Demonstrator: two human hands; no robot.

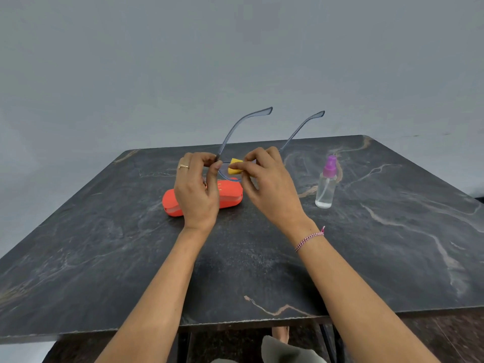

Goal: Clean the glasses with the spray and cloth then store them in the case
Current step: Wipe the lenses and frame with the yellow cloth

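A: Two hands up over dark marble table [366, 258]. Left hand [196, 189] pinches translucent blue-grey plastic glasses [230, 134] at left hinge; right hand [267, 179] presses folded yellow cloth [234, 167] on left lens.

B: Orientation?

A: Temples point far, up. Orange oval case [230, 197] lies below left hand, long axis left-right. Clear purple-capped spray bottle [326, 184] stands right.

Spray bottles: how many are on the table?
1. The spray bottle, clear with a purple nozzle, stands upright on the table, beyond the right hand. The hands may hide small things, but no second bottle shows.
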